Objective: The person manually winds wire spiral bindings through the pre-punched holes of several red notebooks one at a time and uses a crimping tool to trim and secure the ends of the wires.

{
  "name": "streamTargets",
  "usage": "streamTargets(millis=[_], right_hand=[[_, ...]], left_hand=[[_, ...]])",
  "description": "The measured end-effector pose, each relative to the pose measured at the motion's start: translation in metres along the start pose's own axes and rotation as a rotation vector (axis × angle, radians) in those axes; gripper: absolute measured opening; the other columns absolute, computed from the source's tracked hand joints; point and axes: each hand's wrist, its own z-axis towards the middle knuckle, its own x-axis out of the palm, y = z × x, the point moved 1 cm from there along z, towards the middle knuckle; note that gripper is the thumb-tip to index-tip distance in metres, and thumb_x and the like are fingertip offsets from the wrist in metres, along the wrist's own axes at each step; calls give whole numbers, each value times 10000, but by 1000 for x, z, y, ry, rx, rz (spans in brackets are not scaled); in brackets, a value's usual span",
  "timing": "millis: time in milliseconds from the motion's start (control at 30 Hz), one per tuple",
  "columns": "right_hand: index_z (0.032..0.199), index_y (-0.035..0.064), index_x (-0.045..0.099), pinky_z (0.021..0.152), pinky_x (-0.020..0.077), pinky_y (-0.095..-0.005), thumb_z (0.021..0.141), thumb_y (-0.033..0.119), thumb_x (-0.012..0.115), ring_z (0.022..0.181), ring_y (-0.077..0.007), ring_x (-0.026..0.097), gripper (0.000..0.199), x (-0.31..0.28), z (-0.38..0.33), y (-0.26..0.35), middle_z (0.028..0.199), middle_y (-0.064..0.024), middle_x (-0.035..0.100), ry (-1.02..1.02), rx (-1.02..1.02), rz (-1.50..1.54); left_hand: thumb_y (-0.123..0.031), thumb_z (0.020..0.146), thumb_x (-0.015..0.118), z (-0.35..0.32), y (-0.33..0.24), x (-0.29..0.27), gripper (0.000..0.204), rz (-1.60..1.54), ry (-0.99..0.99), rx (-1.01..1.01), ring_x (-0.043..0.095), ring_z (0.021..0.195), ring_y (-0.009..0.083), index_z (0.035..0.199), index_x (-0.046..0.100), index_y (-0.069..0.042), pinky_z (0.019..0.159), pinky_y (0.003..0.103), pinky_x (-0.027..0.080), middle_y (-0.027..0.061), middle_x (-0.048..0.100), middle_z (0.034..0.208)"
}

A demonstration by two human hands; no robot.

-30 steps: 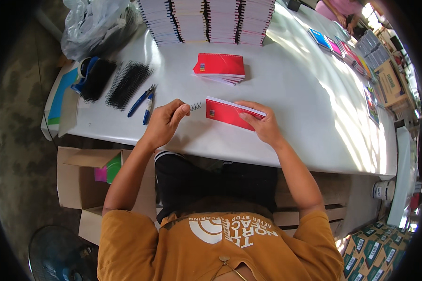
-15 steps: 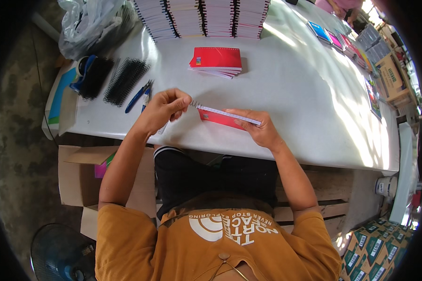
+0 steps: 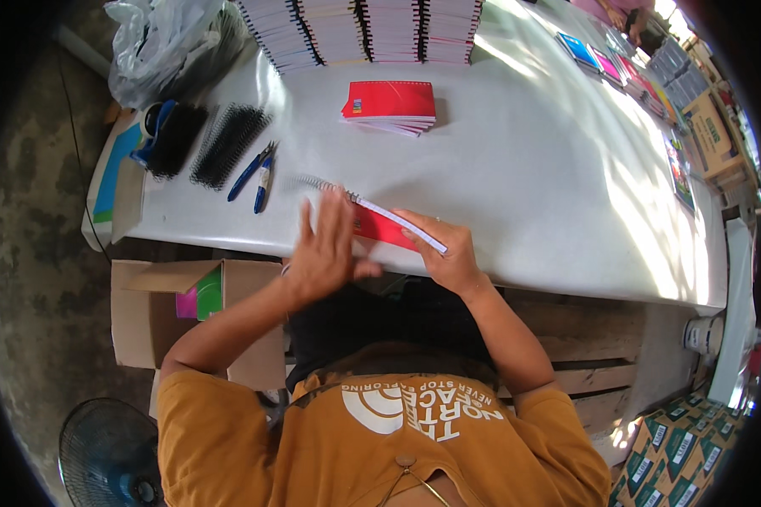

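Note:
A small red notebook [image 3: 382,228] is tilted in front of me, its page edge turned up, and my right hand [image 3: 453,256] grips its right end. A dark wire coil [image 3: 317,183] sticks out to the left from the notebook's upper left corner, blurred along its free end. My left hand [image 3: 323,245] is flat with fingers stretched and apart, close to that corner, and partly smeared by motion. Whether its fingertips touch the coil I cannot tell. Beyond lies a stack of red notebooks [image 3: 389,103] with holes along the far edge.
Left on the table [image 3: 524,169] lie blue-handled pliers [image 3: 247,177], a blue-and-white pen-like tool [image 3: 263,188], loose black coils [image 3: 227,145] and a blue tape dispenser [image 3: 156,127]. Tall coil-bound stacks [image 3: 359,34] stand at the back. A cardboard box [image 3: 144,325] sits below left. Another person [image 3: 621,13] works far right.
My left hand has let go of the coil's end, opened, and come down nearer to me. The notebook and right hand have shifted slightly left and lower.

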Motion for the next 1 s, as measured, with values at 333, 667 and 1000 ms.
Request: streamTargets(millis=[333, 667, 1000], right_hand=[[1155, 28, 596, 758, 529, -344, 721, -117, 556, 897, -282, 653, 460, 15, -9, -1, 1073, -147, 644, -28, -117, -69], [1219, 7, 537, 706, 526, -337, 723, -87, 580, 843, -292, 657, 506, 7, -3, 0, 1058, -167, 641, -35, -160, -124], [1346, 39, 403, 698, 522, -372, 752, -43, 571, 825, -325, 650, 623, 16, -1, -4, 1021, -195, 638, 58, -134, -141]], left_hand=[[-753, 803, 278, -31, -18, 6, 1037, 167, 63, 426, 158, 1288, 593, 1307, 325, 153, 1022, 678, 23, 429, 214, 1361], [-708, 789, 437, 2, -13, 16, 998, -28, -268, 415, 238, 1253, 592, 1330, 284, 117, 1002, 692, 142, 413, 264, 1337], [-734, 784, 410, 24, -26, 15, 1022, 98, -437, 294, 276, 1291, 497, 1347, 298, 111, 1044, 606, 185, 351, 269, 1387]])
